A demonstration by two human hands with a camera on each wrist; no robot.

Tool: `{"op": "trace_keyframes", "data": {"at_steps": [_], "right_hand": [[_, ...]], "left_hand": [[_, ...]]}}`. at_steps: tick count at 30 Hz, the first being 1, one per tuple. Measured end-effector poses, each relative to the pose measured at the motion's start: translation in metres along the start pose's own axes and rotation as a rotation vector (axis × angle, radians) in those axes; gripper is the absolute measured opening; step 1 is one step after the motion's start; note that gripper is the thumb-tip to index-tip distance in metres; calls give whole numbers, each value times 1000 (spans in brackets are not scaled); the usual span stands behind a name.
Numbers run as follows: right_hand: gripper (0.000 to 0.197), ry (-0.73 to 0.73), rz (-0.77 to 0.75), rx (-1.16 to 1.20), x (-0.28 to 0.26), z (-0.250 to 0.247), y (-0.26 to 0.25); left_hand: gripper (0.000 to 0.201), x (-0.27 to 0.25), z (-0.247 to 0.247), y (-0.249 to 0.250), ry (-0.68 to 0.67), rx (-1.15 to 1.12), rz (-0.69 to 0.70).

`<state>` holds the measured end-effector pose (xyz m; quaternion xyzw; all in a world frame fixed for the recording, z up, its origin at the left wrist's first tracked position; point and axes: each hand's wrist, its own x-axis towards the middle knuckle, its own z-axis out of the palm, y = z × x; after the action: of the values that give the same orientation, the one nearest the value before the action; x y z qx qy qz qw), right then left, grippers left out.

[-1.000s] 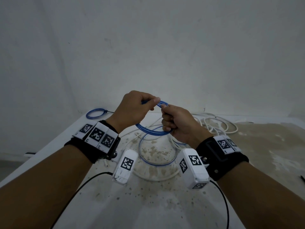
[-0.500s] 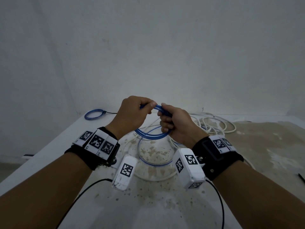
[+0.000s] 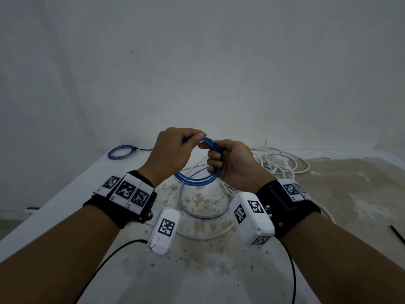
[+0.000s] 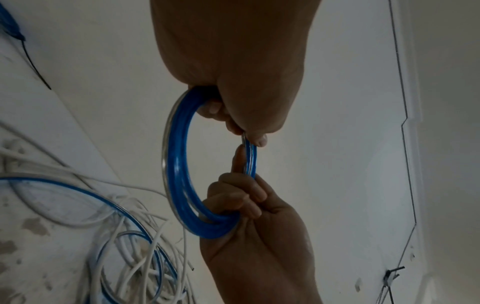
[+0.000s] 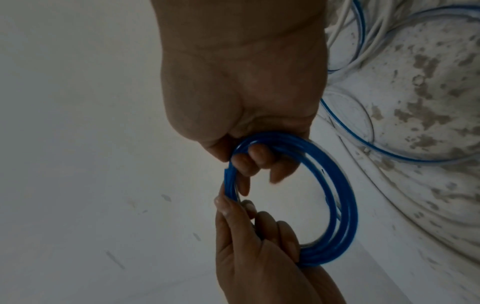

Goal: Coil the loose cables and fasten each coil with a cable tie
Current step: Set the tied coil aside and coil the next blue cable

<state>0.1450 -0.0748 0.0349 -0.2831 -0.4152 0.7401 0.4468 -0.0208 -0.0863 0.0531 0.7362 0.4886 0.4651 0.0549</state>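
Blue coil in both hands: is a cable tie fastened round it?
No: the blue coil shows bare loops between left hand and right hand.

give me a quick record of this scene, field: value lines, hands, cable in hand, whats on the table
left hand: pinches the top of the blue coil
right hand: grips the same coil, fingers curled through it
blue coil: several loops, held above the table, no tie visible on it
table: stained white top
tied blue coil: far left corner, black tie tail sticking out
white cables: loose, far right
loose blue cable: lying under the hands
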Motion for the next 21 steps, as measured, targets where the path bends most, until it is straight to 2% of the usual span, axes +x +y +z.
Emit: {"op": "trace_keyframes", "data": {"at_steps": [3,6,9,12,15,18,21], "right_hand": [[39,-84,33,122,-3,-1,-2],[35,-94,25,168,-5,0,0],[41,-36,2,73,-3,2,0],[55,52,-19,-95,-1,5,-5],[48,91,-66,-183,2,7,-9],[49,82,-69,-9,5,7,-10],[43,54,-106,179,6,4,-6]], "left_hand": [[21,1,0,0,50,-48,-4],[21,2,2,2,100,-64,2],[20,1,5,3,112,-65,24],[19,-1,7,1,82,-45,47],[22,0,6,0,75,-54,26],[22,2,6,2,87,-119,-13],[21,4,8,5,204,-207,-107]]}}
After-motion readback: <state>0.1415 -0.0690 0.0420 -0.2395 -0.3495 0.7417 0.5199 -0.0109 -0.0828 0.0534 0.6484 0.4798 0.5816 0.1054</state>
